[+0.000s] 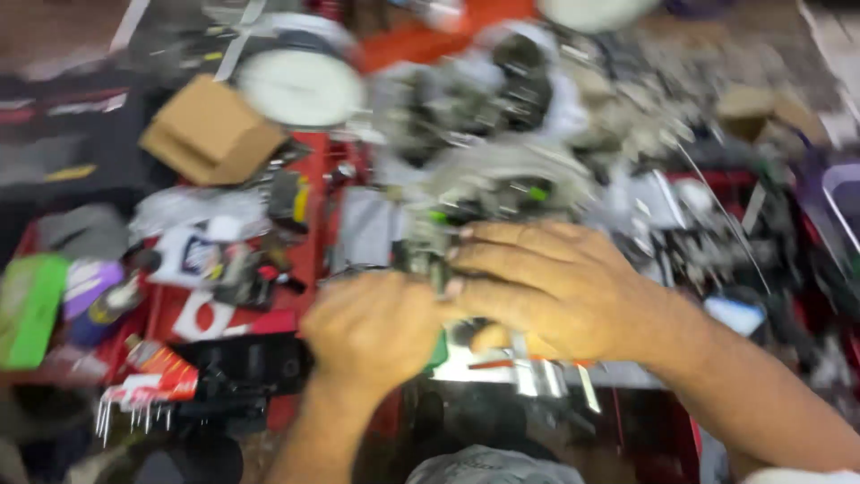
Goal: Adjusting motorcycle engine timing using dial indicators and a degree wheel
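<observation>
The picture is blurred by motion. My left hand (374, 327) is curled into a fist just below a grey metal engine part (475, 143), and something green shows at its right side; what it grips I cannot make out. My right hand (546, 282) lies beside it with fingers stretched to the left, its fingertips on the lower edge of the grey metal engine part. The two hands touch each other at the middle of the view.
A red workbench (309, 242) is crowded with clutter. A brown cardboard box (210, 130) and a round white lid (300, 87) sit upper left. A green packet (30, 309), small tubes and bottles lie at left. Wires and metal bits lie at right.
</observation>
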